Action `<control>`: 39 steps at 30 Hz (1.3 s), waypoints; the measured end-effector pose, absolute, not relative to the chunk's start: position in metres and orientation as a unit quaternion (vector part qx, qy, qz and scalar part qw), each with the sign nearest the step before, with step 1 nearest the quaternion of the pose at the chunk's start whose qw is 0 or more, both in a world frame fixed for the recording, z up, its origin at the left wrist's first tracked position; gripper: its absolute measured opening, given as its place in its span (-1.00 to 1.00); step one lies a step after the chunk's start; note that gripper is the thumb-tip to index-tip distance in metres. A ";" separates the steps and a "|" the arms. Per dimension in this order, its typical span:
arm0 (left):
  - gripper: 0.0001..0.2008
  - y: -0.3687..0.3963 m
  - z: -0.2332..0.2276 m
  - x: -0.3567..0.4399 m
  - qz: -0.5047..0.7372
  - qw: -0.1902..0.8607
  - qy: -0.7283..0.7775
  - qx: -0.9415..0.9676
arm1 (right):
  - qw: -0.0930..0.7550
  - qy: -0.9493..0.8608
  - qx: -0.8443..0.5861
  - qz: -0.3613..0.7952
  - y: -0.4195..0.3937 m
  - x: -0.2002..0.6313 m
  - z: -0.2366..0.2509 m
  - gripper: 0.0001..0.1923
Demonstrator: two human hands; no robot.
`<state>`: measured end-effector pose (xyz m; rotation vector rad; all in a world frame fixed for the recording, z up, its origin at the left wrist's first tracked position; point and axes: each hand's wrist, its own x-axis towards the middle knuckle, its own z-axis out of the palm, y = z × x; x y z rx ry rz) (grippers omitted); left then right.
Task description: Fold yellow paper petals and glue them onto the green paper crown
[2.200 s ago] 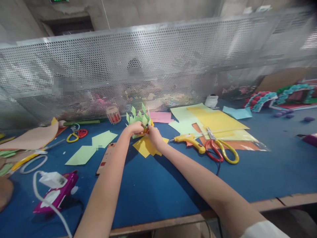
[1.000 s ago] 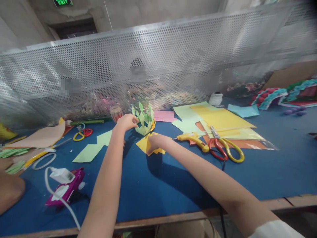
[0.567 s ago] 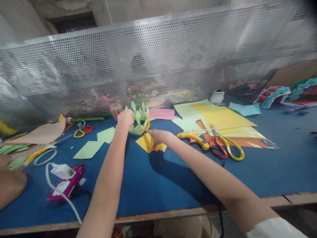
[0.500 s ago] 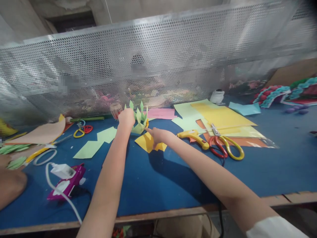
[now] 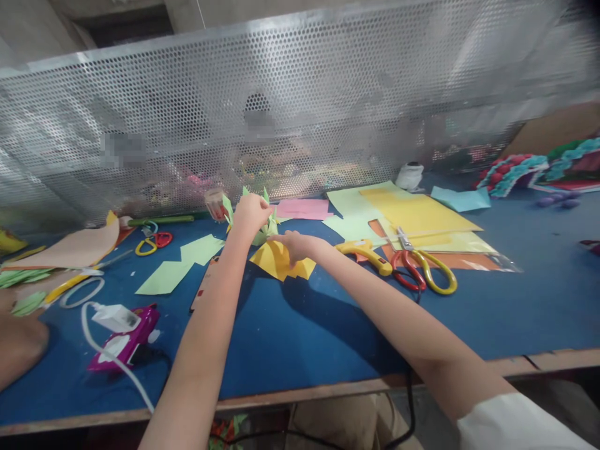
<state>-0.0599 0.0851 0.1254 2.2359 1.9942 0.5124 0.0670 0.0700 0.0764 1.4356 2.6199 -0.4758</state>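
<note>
Green paper crown, head view: standing spikes-up on the blue table, just beyond the yellow paper pieces, its left half largely hidden behind the left hand. That hand is curling over the crown, fingers mostly bent with the tips near a spike; cannot tell whether it is pinching paper or only touching. Right hand is lying low over the yellow paper, partly open, index finger reaching toward the crown's base; cannot tell whether anything is between its fingers.

Round about: pink paper is lying behind to the right, a clear jar is standing behind to the left, and a yellow glue gun is resting near the scissors.

Handling, by judgement: looking very light, springy, easily creased; spikes probably bending under pressure, so the lower band is seeming the safer hold, with a gentle pinch.
</note>
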 end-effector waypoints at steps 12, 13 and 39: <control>-0.68 -0.016 0.212 -0.061 0.440 -0.057 0.600 0.666 | 0.042 0.904 0.361 -0.225 0.069 0.095 0.116 -0.67; -0.66 -0.026 0.217 -0.063 0.444 -0.058 0.599 0.664 | 0.031 0.903 0.366 -0.225 0.065 0.101 0.125 -0.62; -0.15 -0.085 0.022 -0.020 -0.064 0.214 0.324 0.919 | -0.217 0.860 0.368 -0.280 -0.002 0.195 0.001 -0.59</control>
